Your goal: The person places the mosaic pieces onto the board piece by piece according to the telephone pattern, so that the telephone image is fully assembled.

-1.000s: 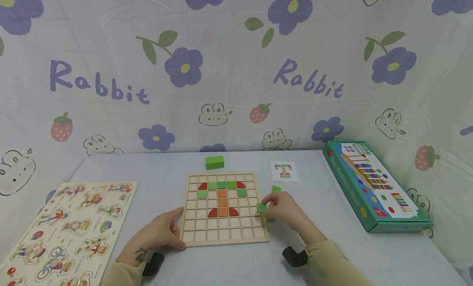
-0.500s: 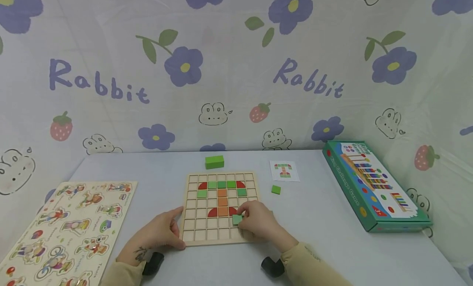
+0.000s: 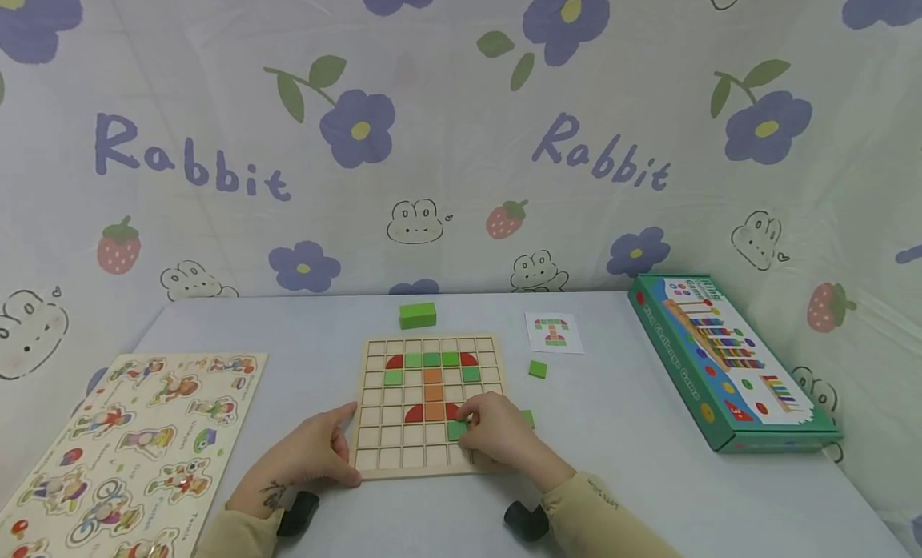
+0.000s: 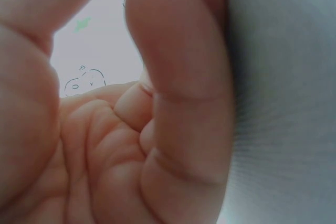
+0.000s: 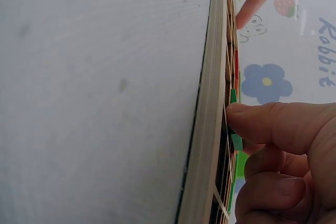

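Note:
In the head view a wooden grid board (image 3: 382, 460) lies on the table. It bears red quarter-round tiles, green square tiles and a column of orange square tiles (image 3: 433, 393). My left hand (image 3: 310, 452) touches the board's left side, index fingertip on the edge and thumb at the near corner. My right hand (image 3: 497, 430) pinches a green square tile (image 3: 457, 431) between thumb and finger, just below the lower right red tile (image 3: 452, 411). In the right wrist view, the thumb (image 5: 278, 124) lies against the green tile (image 5: 237, 141). Whether that tile sits fully in its cell cannot be told.
Right of the board lie a loose green tile (image 3: 538, 370) and another (image 3: 528, 419), partly behind my right hand. A pattern card (image 3: 572, 343) and a green block (image 3: 418, 315) stand farther back. A picture puzzle board (image 3: 180, 442) lies left, a game box (image 3: 742, 366) right.
My right hand has carried the green tile left from the board's right edge to the cell below the lower right red tile. My left hand has stayed in place.

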A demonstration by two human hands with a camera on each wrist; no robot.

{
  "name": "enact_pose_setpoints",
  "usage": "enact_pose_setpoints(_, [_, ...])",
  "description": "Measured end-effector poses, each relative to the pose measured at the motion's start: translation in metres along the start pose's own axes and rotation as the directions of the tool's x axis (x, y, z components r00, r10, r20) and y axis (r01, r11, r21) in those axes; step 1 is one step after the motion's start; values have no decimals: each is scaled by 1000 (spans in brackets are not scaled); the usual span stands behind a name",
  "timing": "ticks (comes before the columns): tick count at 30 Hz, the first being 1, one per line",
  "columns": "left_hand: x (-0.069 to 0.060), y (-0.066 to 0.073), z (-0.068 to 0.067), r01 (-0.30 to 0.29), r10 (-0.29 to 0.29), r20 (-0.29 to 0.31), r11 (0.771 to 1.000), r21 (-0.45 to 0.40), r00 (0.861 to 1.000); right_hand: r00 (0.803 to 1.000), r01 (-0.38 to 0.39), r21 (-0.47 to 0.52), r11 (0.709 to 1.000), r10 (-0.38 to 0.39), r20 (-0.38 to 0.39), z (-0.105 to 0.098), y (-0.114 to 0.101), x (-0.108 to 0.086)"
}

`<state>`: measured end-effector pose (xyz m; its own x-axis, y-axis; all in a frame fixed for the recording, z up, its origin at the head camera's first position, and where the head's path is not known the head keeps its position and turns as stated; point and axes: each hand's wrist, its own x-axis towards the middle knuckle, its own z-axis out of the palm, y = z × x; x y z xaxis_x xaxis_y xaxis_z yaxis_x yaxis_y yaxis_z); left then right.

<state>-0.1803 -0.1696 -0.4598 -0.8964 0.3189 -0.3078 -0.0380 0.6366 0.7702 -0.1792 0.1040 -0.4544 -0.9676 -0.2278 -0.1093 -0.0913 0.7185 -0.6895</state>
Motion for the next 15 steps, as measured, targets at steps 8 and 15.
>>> enact_pose_setpoints(8, [0,0,0,-1,1,-2,1000,3,1000,999,-34,99,995,34,0,-12,6,1])
enact_pose_setpoints(15, [-1,0,0,-3,3,-4,1000,5,1000,984,-125,239,963,151,-95,-47,25,6])
